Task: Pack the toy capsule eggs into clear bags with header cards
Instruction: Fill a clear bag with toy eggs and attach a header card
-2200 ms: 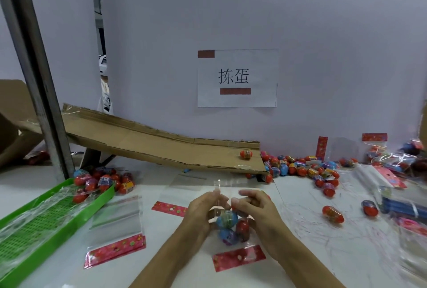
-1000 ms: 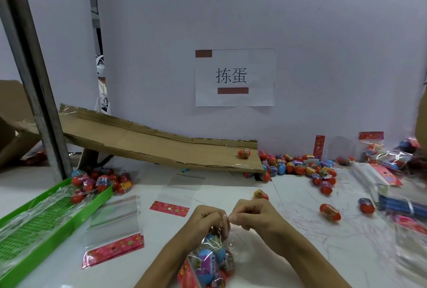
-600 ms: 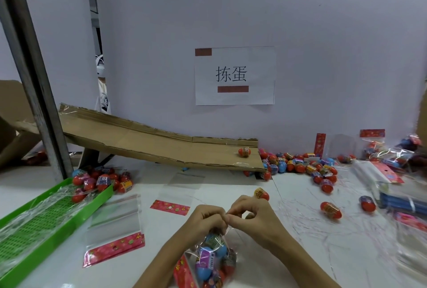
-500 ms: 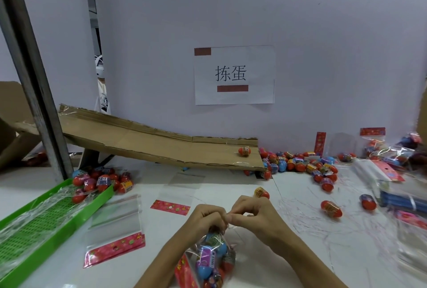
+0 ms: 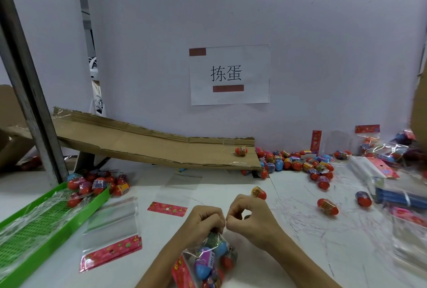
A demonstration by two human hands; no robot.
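Sealing the filled bag mouth

We pinch the clear plastic bag of coloured capsule eggs (image 5: 209, 257) shut between left hand (image 5: 203, 223) and right hand (image 5: 250, 220), fingertips closed on the film; it hangs low-centre, and we press the seal evenly along its width.

Two bare forearms enter from six o'clock, slim and uncovered up to the frame edge, with no sleeve cloth showing on either. The left hand (image 5: 203, 223) has short, unpainted nails where they can be made out, and its knuckles form a rounded ridge. The right hand (image 5: 250, 218), at its three o'clock side, is likewise bare, with smooth knuckles and a narrow wrist behind them.
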